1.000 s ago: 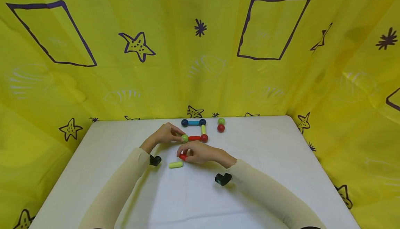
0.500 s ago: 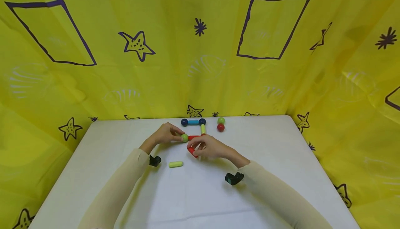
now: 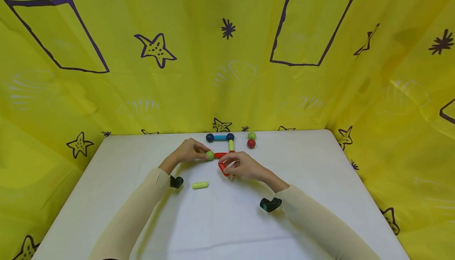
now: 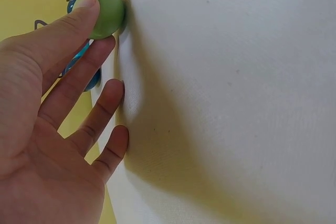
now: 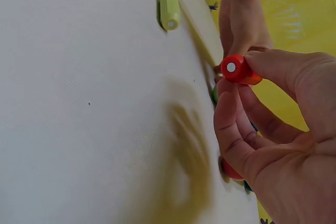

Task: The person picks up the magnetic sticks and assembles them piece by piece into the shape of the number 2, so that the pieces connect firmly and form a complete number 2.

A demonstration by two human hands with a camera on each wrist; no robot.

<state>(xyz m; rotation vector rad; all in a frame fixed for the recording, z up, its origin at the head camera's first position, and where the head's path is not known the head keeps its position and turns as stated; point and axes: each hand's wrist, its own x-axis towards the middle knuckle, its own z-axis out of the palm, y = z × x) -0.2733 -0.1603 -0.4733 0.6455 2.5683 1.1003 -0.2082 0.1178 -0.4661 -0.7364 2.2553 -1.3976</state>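
Note:
My left hand (image 3: 190,150) pinches a green ball (image 4: 110,14) between thumb and index finger, its other fingers spread. That ball sits at the left end of a red rod (image 3: 220,155) lying on the table. A second red rod (image 5: 241,71), with a pale disc at its end, is pinched by my right hand (image 3: 245,166) above the table, close in front of the first rod. A red corner ball (image 5: 231,169) is mostly hidden behind the right hand. From it a yellow-green rod (image 3: 231,145) leads back to a dark blue ball (image 3: 230,137), joined by a light blue rod (image 3: 220,137) to another dark blue ball (image 3: 210,137).
A loose yellow-green rod (image 3: 200,185) lies nearer the front of the white table (image 3: 227,220). Right of the linked pieces, a green ball (image 3: 251,135) and a red ball (image 3: 251,144) stand together. Behind hangs a yellow patterned curtain (image 3: 199,86).
My right hand has lifted the second red rod and moved it right and slightly back, with the rod turned to a slant. The left hand stays at the green ball.

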